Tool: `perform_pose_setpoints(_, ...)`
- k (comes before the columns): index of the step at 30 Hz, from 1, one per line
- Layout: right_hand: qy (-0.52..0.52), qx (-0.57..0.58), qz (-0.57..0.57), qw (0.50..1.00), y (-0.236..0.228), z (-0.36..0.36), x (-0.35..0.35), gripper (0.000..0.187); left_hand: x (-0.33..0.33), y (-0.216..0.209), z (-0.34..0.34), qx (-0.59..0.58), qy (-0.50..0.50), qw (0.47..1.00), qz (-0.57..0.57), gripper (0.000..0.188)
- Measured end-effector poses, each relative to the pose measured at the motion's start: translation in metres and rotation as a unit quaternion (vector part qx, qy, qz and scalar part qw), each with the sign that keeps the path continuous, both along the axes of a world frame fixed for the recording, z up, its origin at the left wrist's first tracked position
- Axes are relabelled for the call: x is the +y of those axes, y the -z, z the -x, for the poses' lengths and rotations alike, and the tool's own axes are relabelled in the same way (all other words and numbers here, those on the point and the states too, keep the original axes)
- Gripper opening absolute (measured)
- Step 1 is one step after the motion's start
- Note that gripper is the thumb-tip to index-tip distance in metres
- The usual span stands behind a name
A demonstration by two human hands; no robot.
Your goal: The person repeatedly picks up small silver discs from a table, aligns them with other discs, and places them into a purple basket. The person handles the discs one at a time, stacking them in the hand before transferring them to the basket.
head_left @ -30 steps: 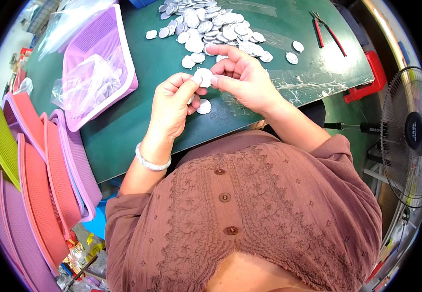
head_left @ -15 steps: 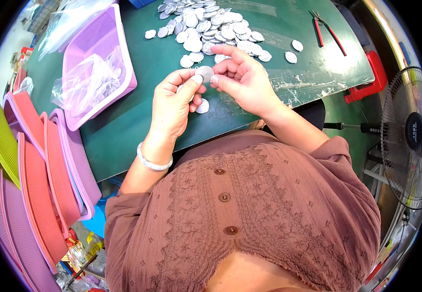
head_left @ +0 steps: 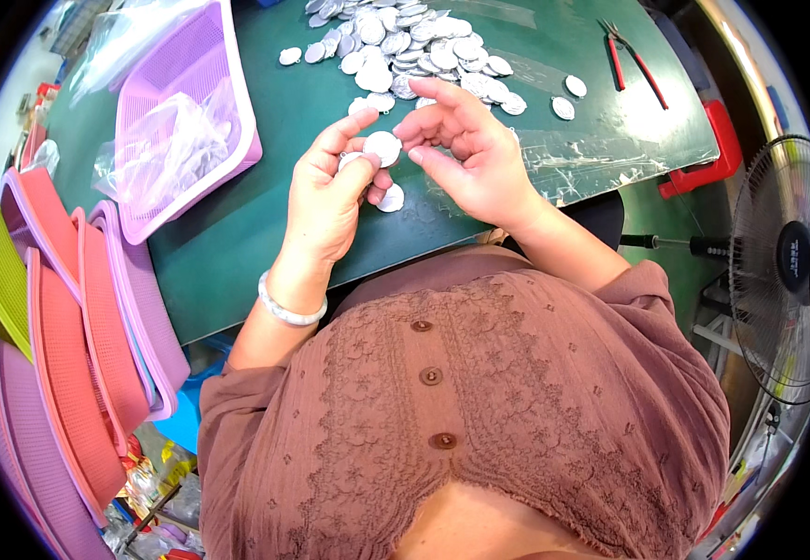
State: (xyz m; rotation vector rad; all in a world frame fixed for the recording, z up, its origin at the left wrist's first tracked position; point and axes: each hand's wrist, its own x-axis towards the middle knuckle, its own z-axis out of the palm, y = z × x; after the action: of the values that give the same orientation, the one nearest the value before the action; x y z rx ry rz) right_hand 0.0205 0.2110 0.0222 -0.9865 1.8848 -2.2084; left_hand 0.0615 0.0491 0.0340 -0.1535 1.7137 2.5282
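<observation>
My left hand [head_left: 325, 191] is closed on a round silver medallion [head_left: 382, 148], pinched with its flat face up. Part of another pale piece shows behind the thumb. Beside the medallion's right edge, my right hand [head_left: 470, 154] has its fingers apart and holds nothing I can see; whether a fingertip brushes the edge I cannot tell. Just below the left fingers, a loose silver medallion [head_left: 391, 198] lies on the green table [head_left: 265, 257]. Beyond both hands spreads a heap of silver medallions [head_left: 414, 47], several with small loops.
A lilac basket [head_left: 244, 121] holding a clear plastic bag [head_left: 181, 140] stands at the left. Red-handled pliers [head_left: 636, 65] lie at the far right, near two single medallions. Stacked coloured baskets [head_left: 78, 345] fill the lower left. A fan [head_left: 783, 261] stands at the right.
My right thumb and fingers have drawn back from the medallion and opened. The medallion has shifted slightly left in my left hand, whose index finger has lifted.
</observation>
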Motion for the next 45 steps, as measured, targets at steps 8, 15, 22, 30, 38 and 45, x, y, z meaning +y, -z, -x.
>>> perform_pose_setpoints(8,0.067,0.045,-0.15,0.985,0.0,0.011,0.001,0.046,-0.014,0.003,-0.001,-0.028,0.007,1.0,0.013,0.027)
perform_pose_setpoints(15,0.144,0.277,-0.359,0.879,0.001,0.042,-0.016,0.041,-0.036,0.014,0.001,-0.113,-0.024,0.977,-0.179,0.011)
perform_pose_setpoints(22,0.164,0.396,-0.421,0.799,0.01,0.061,-0.034,0.037,-0.029,0.004,-0.001,-0.14,-0.061,0.981,-0.119,0.015)
perform_pose_setpoints(30,0.077,0.34,-0.237,0.907,-0.014,0.041,-0.02,0.03,-0.036,0.01,0.001,-0.161,0.031,0.97,-0.182,0.021)
perform_pose_setpoints(38,0.005,0.038,-0.124,0.992,-0.007,0.018,-0.008,0.037,-0.016,0.001,-0.004,-0.121,0.039,0.986,-0.11,0.011)
perform_pose_setpoints(45,-0.098,-0.221,0.001,0.97,-0.008,0.008,0.0,0.039,-0.01,0.0,-0.004,-0.093,0.01,0.991,-0.095,0.01)
